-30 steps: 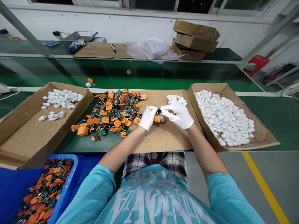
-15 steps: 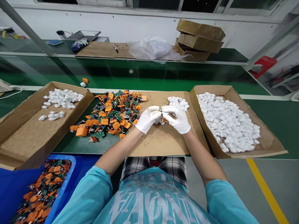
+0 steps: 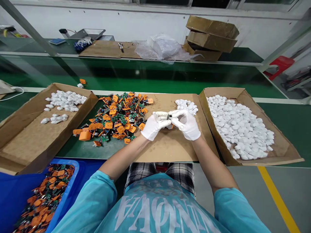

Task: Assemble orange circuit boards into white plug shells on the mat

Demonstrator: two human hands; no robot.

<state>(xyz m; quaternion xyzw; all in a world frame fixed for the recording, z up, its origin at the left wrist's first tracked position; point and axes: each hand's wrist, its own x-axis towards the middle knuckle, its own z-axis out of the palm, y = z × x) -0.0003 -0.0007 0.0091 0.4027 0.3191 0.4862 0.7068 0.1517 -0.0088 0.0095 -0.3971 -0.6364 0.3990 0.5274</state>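
White gloves cover both hands, which meet over a flat cardboard sheet (image 3: pixel 175 149). My left hand (image 3: pixel 156 124) and my right hand (image 3: pixel 187 124) pinch a small dark circuit part (image 3: pixel 169 116) between their fingertips. A bit of orange shows just under the fingers of my right hand. Behind that hand lies a small pile of white pieces (image 3: pixel 186 106). To the left of my left hand spreads a heap of orange pads with green circuit boards and wires (image 3: pixel 119 118). What lies beneath the fingers is mostly hidden.
An open cardboard tray (image 3: pixel 26 142) with white pieces stands at the left, another tray (image 3: pixel 286 152) full of them at the right. A blue bin (image 3: pixel 76 171) of orange and green parts sits lower left. Stacked boxes (image 3: pixel 212 35) and plastic film (image 3: pixel 162 47) rest on the back shelf.
The view has shifted slightly. Both hands stay together at nearly the same place, their fingers slightly rearranged, and the dark part shows a little more between the fingertips.
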